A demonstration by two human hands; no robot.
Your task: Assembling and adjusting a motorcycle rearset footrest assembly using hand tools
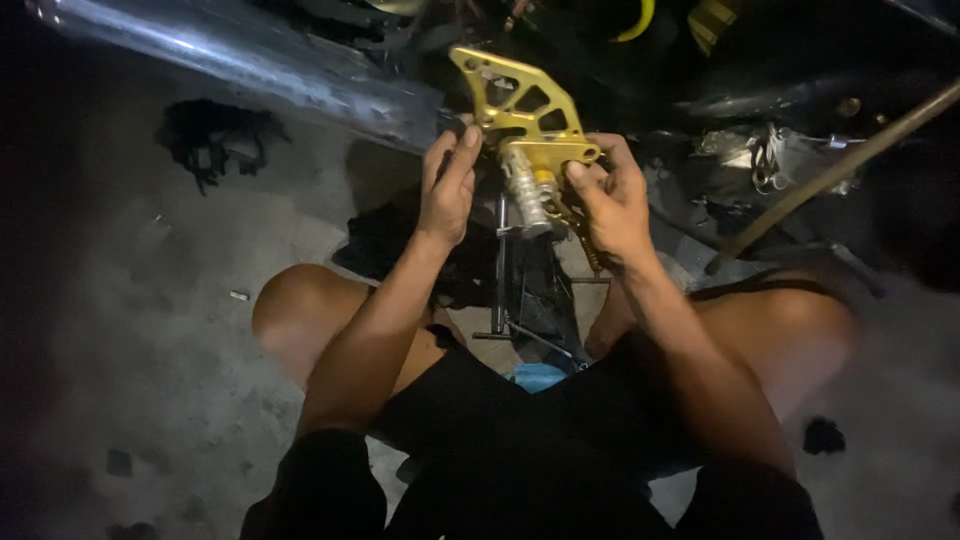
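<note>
No packages, labels, signs or screens show here — none at all.

Bike repair spot: chrome exhaust pipe (250, 62), concrete floor (150, 340), moto parts
</note>
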